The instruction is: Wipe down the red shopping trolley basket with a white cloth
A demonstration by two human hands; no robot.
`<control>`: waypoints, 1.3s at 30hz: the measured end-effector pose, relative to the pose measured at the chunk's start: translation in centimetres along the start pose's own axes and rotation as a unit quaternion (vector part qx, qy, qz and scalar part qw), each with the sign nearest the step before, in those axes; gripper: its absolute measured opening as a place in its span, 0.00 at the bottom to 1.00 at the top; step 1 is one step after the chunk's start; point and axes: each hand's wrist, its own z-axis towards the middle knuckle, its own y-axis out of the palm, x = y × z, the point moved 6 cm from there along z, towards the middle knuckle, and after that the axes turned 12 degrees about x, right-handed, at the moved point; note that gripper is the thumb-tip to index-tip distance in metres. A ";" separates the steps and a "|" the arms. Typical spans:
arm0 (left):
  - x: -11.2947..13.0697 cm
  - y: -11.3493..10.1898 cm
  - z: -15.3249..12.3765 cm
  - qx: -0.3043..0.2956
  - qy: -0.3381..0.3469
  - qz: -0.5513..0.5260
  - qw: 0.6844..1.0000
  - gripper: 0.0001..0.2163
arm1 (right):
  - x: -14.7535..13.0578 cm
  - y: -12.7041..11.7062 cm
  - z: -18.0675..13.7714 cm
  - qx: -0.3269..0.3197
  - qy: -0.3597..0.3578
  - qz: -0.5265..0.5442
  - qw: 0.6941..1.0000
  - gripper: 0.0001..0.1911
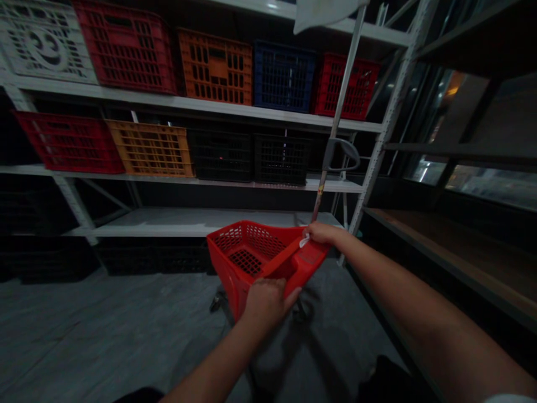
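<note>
A red plastic shopping cart [235,280] on casters stands in front of me, with mesh-like holes in its basket walls and floor. My left hand [266,296] is closed over the near left end of its handle, the thumb stretched along the red plastic. At the cart's far right corner, my right hand [322,232] is closed on the other end of the handle. A small white piece [305,240] shows beside its fingers; I cannot make out what it is. Just behind that hand rises a metal pole [342,92] with a grey loop handle [342,155].
White metal shelving [201,107] crosses the view ahead, carrying a red crate [130,53], an orange crate [216,67], a blue crate [284,76] and several others. Dark crates [180,257] sit beneath the lowest shelf. Wooden shelves [457,246] run along the right.
</note>
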 end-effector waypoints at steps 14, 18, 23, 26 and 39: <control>-3.6 0.4 0.1 0.075 0.045 -0.001 0.996 0.21 | -1.3 0.3 -3.2 0.166 -0.042 0.156 0.973 0.21; -4.3 0.2 0.3 0.074 0.053 -0.001 0.996 0.21 | -1.6 1.3 -4.4 0.235 0.034 0.134 0.962 0.19; -5.3 0.1 0.6 0.082 0.053 -0.028 0.995 0.20 | -11.0 2.6 -6.8 0.318 -0.053 0.128 0.938 0.21; -5.9 0.1 0.5 0.077 0.072 -0.047 0.993 0.19 | -12.8 2.8 -7.8 0.335 -0.058 0.128 0.932 0.22; -7.2 1.0 1.1 0.115 0.094 -0.029 0.989 0.17 | -9.8 5.5 -10.1 0.501 0.128 0.189 0.835 0.30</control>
